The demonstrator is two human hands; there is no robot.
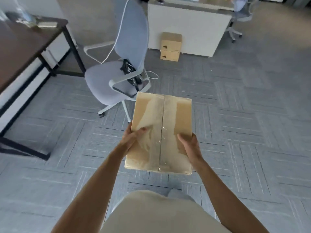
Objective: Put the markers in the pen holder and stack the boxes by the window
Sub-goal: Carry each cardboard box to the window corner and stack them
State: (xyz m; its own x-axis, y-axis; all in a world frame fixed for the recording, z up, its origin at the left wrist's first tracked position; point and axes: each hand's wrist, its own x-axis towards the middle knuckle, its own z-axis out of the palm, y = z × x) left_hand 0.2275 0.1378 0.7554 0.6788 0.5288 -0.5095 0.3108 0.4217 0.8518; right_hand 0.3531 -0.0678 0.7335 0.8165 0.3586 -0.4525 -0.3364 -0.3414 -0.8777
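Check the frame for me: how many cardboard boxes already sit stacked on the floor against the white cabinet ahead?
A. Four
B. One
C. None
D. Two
D: two boxes stand one on the other against the white cabinet, while both hands grip a third taped box up close.
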